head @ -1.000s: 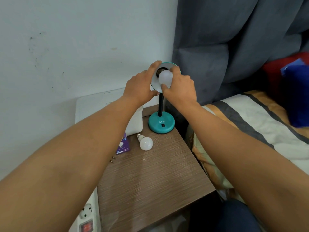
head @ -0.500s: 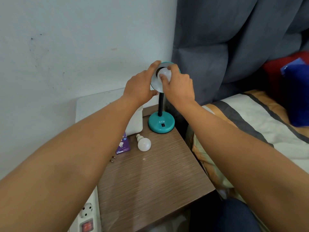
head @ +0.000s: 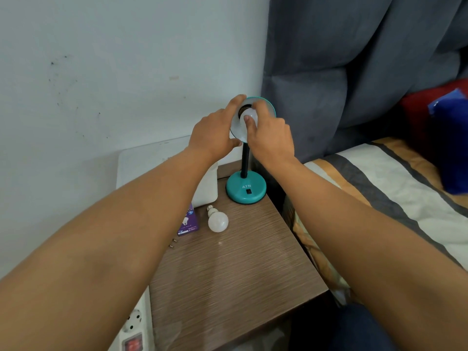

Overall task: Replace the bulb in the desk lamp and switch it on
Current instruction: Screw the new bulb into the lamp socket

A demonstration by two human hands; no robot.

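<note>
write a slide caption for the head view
Right hand grips a bulb in the lamp while the left hand holds the shade.

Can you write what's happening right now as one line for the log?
step: fitting bulb | left hand: holds lamp shade | right hand: grips bulb in lamp | spare bulb: lying on table | lamp: unlit

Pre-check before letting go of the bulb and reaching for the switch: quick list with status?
1. Left hand steadying the lamp shade: ok.
2. Right hand fingers on the bulb in the shade: ok.
3. Bulb fully seated in the socket: cannot tell, the base is hidden.
4. Lamp base flat on the nightstand: ok.
5. Rocker switch in view, unobstructed: ok.
6. Spare bulb lying clear of the base: ok.
</note>
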